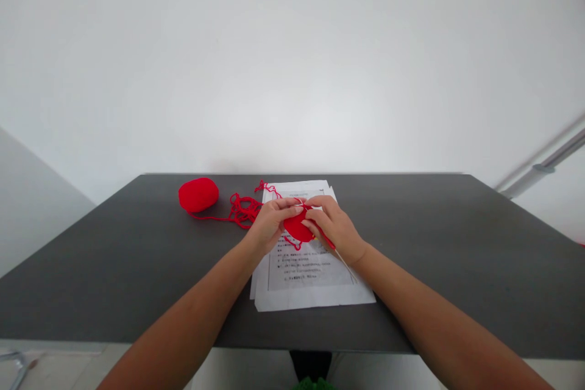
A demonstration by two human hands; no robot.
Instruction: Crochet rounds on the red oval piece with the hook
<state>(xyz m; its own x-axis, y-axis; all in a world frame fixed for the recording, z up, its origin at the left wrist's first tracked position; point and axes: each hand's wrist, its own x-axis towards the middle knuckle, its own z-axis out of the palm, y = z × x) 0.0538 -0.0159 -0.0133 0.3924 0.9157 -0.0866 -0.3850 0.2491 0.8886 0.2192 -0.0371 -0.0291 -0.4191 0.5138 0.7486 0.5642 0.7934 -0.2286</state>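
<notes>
Dark table [420, 244], red yarn piece [298, 229] between both hands [339, 228]

Soft, even light; brightest patch on wall [338, 103]; upper right corner darker; small print [299, 260] blurred; edges stretched

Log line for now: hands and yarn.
left hand: pinching red piece | right hand: holding thin tool at piece | yarn ball: on table, left of papers

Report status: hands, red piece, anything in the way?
Left hand pinching red piece. Right hand gripping slim red-handled tool. Piece held over printed sheets. Loose yarn tangle beside left hand; no obstruction visible.
</notes>
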